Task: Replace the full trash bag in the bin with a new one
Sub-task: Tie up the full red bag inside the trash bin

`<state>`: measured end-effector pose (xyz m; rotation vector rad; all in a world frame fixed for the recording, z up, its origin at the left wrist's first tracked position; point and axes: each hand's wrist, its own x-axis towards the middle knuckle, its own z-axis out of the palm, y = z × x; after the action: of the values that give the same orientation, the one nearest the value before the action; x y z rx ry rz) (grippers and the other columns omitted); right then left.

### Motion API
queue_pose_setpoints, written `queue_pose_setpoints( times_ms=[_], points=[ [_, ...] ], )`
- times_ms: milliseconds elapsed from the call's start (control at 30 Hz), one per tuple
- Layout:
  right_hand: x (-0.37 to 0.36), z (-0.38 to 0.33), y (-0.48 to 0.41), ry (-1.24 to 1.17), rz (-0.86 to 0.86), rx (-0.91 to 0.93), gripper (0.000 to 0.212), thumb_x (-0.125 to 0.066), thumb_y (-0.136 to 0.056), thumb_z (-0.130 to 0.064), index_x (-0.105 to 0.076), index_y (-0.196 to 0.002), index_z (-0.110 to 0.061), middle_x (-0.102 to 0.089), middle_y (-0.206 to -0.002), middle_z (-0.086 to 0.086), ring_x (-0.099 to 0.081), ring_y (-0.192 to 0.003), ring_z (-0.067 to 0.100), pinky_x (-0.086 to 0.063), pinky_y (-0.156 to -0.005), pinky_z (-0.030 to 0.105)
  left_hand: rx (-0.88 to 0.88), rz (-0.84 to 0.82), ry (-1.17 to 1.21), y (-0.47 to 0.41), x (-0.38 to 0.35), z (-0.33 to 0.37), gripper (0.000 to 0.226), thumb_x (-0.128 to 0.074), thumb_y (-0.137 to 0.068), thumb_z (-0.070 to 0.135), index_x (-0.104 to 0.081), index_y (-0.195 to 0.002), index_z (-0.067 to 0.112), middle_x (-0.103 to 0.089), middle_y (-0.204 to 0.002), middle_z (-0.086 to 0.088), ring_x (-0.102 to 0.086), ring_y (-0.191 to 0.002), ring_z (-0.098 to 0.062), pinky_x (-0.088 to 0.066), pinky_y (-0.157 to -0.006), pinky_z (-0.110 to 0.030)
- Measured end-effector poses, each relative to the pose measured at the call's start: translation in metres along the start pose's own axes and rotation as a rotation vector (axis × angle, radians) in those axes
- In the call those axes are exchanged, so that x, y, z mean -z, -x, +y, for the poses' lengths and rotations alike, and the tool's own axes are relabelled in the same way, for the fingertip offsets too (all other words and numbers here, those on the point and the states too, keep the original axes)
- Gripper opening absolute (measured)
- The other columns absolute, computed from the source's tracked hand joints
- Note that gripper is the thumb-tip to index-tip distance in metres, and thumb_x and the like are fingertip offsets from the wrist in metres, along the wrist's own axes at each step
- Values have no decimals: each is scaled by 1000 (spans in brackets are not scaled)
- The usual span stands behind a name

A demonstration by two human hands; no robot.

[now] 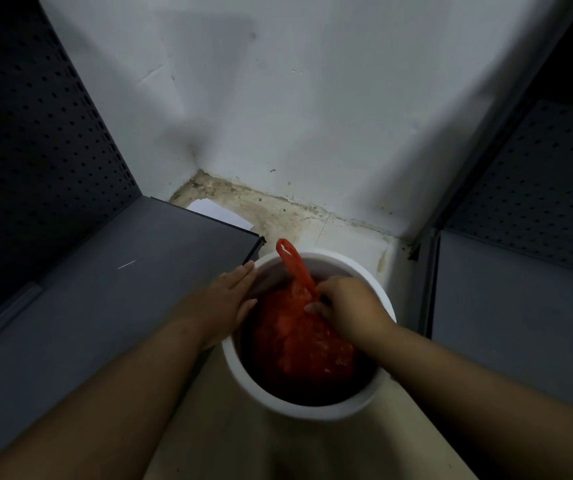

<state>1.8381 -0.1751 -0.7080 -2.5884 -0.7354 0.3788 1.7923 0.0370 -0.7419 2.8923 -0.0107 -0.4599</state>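
Two bare hands work at a white round bin point(313, 408) that stands on a pale floor point(278, 445) in a narrow gap between two dark shelf units. Inside the bin sits a full red trash bag point(299, 344), bunched and crumpled, filling most of the opening toward the near-left side. One long red handle loop point(290, 259) of the bag sticks up and leans over the bin's far rim.

The right hand point(347, 306) reaches down into the bin from the right rim, its fingers curled and pinched on the gathered neck of the bag, just at the base of that handle loop. The left hand point(229, 299) lies flat and released, fingers straight and together, pressed against the bin's left rim and outer wall.

The left shelf point(122, 289) is a grey flat surface whose far corner comes just beside the bin's far-left rim. A white sheet of paper point(222, 213) lies on the floor behind that corner, near the stained foot of the white wall point(278, 98). The right shelf unit point(520, 306) stands just beside the bin's right side.
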Motion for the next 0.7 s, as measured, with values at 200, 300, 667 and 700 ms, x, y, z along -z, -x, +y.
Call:
queue_pose_setpoints(
  times_ms=[200,300,667,700],
  points=[
    [43,-15,5,-23,-15,-3,22,-62,-89,-25,-71,-108,-19,-66,-120,-3,-61,-103,20,-37,-79,22,12,-82,-54,7,22,15,60,-29,-99,41,-1,-150,25,2,-160,1,-3,-147,-22,-9,-117,-37],
    [70,-31,11,-18,-41,-32,26,-59,-91,-26,-67,-114,-16,-65,-106,3,-59,-100,23,-37,-77,22,-31,-28,-111,12,44,23,56,-25,-99,42,-7,-149,24,-6,-160,0,-3,-147,-18,-3,-118,-33],
    [220,-105,65,29,-6,-193,26,-58,-92,-28,-53,-73,-11,-50,-80,3,-45,-77,19,-35,-68,29,9,188,-165,85,221,76,52,-29,-98,38,-31,-144,14,-32,-153,-6,-25,-142,-21,-7,-118,-37],
    [238,-114,72,19,21,-207,24,-58,-92,-28,-55,-76,-10,-53,-83,6,-46,-77,19,-36,-69,31,-3,203,-178,94,241,83,52,-30,-98,38,-32,-144,14,-34,-152,-6,-27,-141,-20,-8,-118,-38]
  ],
)
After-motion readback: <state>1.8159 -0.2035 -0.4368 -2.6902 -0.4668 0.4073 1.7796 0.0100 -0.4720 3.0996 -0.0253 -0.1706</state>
